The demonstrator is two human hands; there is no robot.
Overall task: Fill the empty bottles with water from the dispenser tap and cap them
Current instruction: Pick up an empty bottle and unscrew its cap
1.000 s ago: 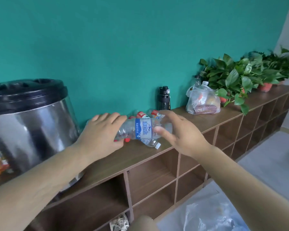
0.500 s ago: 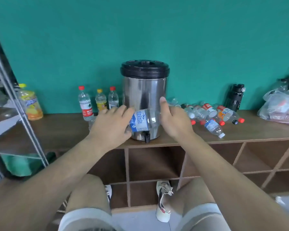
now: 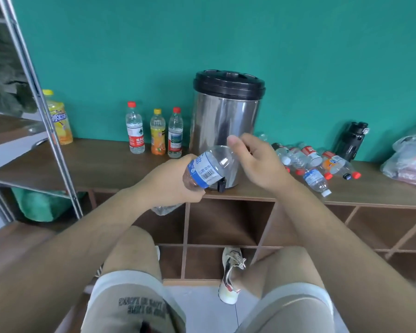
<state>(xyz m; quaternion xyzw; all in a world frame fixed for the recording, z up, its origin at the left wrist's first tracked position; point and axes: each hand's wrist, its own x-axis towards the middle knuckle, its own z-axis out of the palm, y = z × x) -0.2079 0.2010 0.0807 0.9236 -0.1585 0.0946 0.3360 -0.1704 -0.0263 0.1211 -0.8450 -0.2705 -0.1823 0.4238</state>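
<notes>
Two hands meet just in front of the steel dispenser (image 3: 226,121) on the wooden cabinet top (image 3: 101,159): the left hand (image 3: 168,186) grips a clear blue-labelled bottle (image 3: 207,169) around its lower half, holding it tilted with its top end up and to the right, just above the small black tap (image 3: 222,185). The right hand (image 3: 257,164) sits at that top end with thumb raised and fingers curled, but it hides the neck, so I cannot tell whether it grips anything. Three capped bottles (image 3: 157,132) stand upright left of the dispenser, and a heap of bottles (image 3: 310,164) lies on its right.
</notes>
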